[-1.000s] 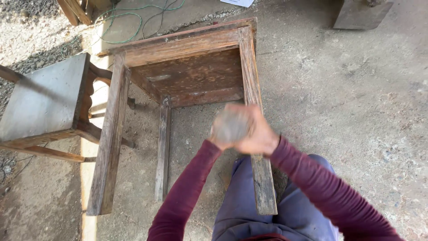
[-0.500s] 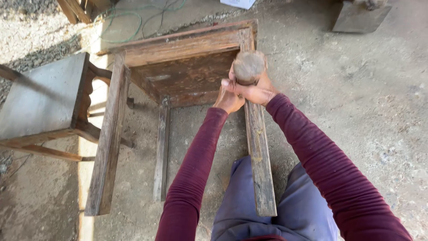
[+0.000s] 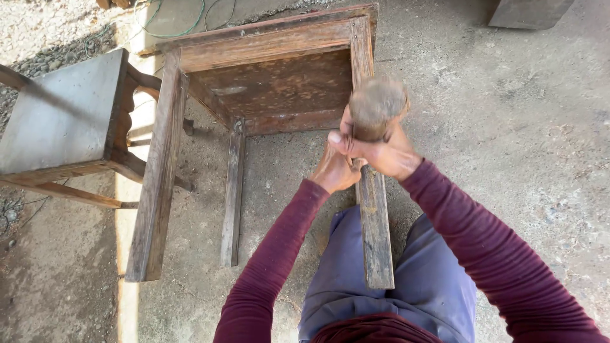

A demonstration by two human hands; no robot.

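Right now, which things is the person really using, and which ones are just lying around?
In use:
- left hand and right hand, both wrapped around one handle
- blurred round tool head, raised above the hands
- wooden table lying on its side, with its leg right under the hands

Just lying about:
- grey-seated wooden chair
- green cord
- grey block

Light: we note bright daylight, mostly soft shade over the concrete floor (image 3: 527,146).
Sun patch: a hard strip falls beside the table leg (image 3: 155,184), nearly washed out.
Shadows: faint, diffuse under the table.
Blur: the rounded tool head (image 3: 378,105) smears with motion; the hands stay fairly sharp.
Edges: mild wide-angle stretch at the sleeves.
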